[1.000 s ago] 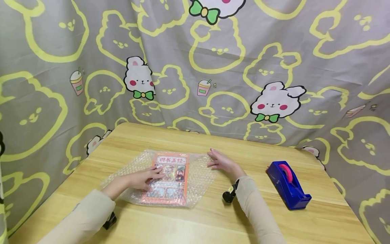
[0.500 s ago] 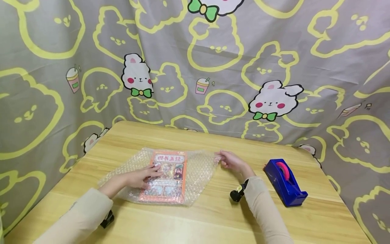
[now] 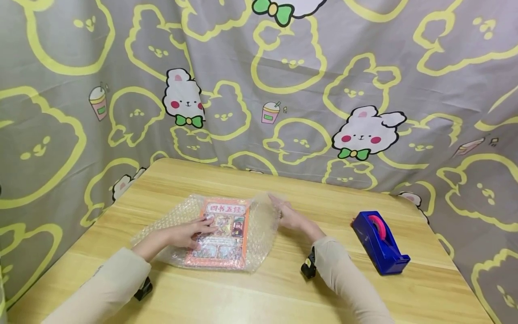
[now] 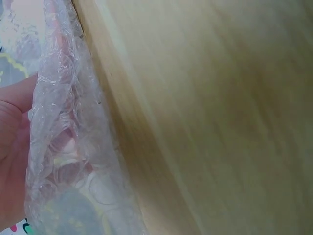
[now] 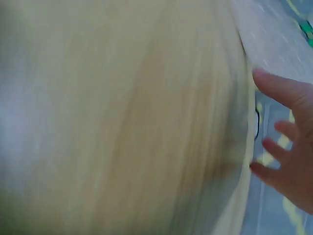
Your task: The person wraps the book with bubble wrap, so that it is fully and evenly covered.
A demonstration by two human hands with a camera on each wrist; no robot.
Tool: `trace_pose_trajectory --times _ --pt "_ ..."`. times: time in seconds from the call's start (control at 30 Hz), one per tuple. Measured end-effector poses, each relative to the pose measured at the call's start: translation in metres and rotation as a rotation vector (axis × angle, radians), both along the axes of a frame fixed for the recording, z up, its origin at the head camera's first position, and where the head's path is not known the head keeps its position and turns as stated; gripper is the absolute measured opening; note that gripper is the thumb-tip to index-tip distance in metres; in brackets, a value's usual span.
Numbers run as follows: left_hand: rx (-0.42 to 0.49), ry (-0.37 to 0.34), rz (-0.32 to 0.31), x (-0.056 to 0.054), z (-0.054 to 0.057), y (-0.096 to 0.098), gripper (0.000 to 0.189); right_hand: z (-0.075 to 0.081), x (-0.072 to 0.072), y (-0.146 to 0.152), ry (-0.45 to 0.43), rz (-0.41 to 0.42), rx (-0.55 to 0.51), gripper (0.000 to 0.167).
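A book with an orange border and comic-like pictures (image 3: 225, 258) lies face up on a sheet of bubble wrap (image 3: 263, 245). My left hand (image 3: 184, 235) rests on the book's left part, fingers stretched across the cover. In the left wrist view, the bubble wrap (image 4: 63, 127) rises along its edge and partly hides the hand (image 4: 13, 142). At the sheet's far right corner, my right hand (image 3: 292, 217) holds the raised edge, with a finger behind the clear plastic. The right wrist view shows the thumb at the wrap (image 5: 274, 39) and the other visible fingers apart from it.
A blue tape dispenser (image 3: 380, 247) with a pink core stands on the wooden table (image 3: 251, 297), right of my right arm. A grey curtain (image 3: 243, 58) with yellow cartoon outlines hangs around the table's back and sides.
My right hand first neared the sheet's right edge, then took hold of its corner. Now it has moved left, lifting that edge toward the book. My left hand stays on the book.
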State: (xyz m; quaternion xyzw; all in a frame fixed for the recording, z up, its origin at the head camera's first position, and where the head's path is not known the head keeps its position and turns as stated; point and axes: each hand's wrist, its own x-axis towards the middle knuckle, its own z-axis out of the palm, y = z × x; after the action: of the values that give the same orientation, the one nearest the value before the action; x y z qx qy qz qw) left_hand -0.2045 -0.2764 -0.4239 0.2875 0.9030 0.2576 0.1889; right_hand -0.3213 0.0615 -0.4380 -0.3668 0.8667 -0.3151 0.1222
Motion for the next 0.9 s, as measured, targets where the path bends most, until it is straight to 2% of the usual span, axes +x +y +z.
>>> trace_pose_trajectory --times 0.1,0.2,0.37,0.5,0.63,0.73,0.9 --pt "-0.004 -0.005 0.009 -0.002 0.0 -0.001 0.065 0.003 0.003 -0.013 0.065 0.026 0.09 0.105" --pt "-0.011 -0.007 0.008 -0.002 0.0 -0.002 0.064 0.006 0.004 -0.024 0.114 0.107 0.115 0.111" --pt "-0.013 -0.003 0.002 0.0 0.001 -0.001 0.064 0.01 0.006 -0.042 0.082 0.171 0.16 0.116" --pt "-0.008 0.001 0.005 0.002 0.003 0.001 0.065 0.009 0.007 -0.055 0.059 0.225 0.177 0.111" --pt "-0.009 0.014 0.002 0.002 0.003 0.001 0.065 0.004 0.008 -0.066 0.075 0.268 0.197 0.104" --pt "-0.016 0.033 -0.005 0.002 0.002 0.001 0.064 0.001 0.009 -0.073 0.075 0.267 0.228 0.101" --pt "-0.025 0.055 -0.01 0.001 0.001 0.0 0.063 0.001 0.012 -0.081 0.026 0.239 0.289 0.102"
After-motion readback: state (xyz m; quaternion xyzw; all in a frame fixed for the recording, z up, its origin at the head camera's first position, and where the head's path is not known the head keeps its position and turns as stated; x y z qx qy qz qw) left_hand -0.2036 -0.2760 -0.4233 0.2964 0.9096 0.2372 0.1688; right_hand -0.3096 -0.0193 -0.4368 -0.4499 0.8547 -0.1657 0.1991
